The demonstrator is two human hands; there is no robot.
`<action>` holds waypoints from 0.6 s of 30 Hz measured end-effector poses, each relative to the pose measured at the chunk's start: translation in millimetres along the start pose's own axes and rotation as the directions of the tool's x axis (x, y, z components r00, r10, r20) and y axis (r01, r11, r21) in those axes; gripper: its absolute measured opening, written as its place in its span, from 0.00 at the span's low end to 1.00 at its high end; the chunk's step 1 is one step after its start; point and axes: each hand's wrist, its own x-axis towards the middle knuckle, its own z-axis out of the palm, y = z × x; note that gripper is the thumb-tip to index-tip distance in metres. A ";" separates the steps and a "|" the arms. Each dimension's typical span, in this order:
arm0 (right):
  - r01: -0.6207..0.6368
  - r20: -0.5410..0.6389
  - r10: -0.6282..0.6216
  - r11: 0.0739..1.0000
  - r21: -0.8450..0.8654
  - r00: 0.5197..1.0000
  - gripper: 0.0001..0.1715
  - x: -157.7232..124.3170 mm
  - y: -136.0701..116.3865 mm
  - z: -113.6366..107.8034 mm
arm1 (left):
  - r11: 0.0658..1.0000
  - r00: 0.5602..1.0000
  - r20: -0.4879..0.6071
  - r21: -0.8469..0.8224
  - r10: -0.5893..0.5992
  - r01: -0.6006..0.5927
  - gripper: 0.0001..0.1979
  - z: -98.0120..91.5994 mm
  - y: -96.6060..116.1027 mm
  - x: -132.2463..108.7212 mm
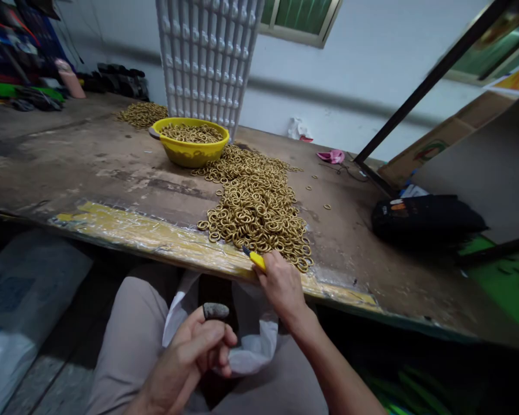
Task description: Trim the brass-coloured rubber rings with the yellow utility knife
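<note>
My right hand (283,288) is closed around a yellow-handled utility knife (258,261), its dark tip pointing left and away from me. This hand is at the table's front edge, against the near end of a large heap of brass-coloured rings (255,202). Lower down, my left hand (194,351) is over my lap beside an open white plastic bag (257,346). Its fingers are loosely curled and apart, and nothing shows between them. A dark grey finger cot (216,311) covers its index fingertip. What the bag holds is hidden in shadow.
A yellow basin (194,154) full of rings stands behind the heap, with a smaller ring pile (142,114) farther left. Clear tape covers the table's front edge (155,233). A black bag (428,219) and a dark metal frame (428,86) are to the right.
</note>
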 end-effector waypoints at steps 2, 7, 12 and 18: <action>-0.015 0.024 0.016 1.000 -0.025 1.000 0.08 5.4 -1.0 -0.8 | 0.994 0.999 0.022 -0.100 -0.041 0.043 0.12 -0.8 -1.3 2.0; -0.009 0.136 0.023 0.995 -0.100 0.990 0.09 20.9 -1.9 -10.4 | 0.976 0.994 0.006 -0.190 -0.107 0.106 0.13 -8.0 -6.5 16.0; 0.101 0.224 -0.062 0.981 -0.164 0.973 0.07 30.2 -0.2 -14.5 | 0.988 0.994 -0.013 -0.108 -0.110 0.108 0.18 -11.2 -11.0 24.2; 0.077 0.025 -0.078 0.997 0.029 0.997 0.05 26.0 7.8 -11.6 | 0.996 0.998 -0.058 0.086 0.014 -0.009 0.19 0.6 0.8 31.2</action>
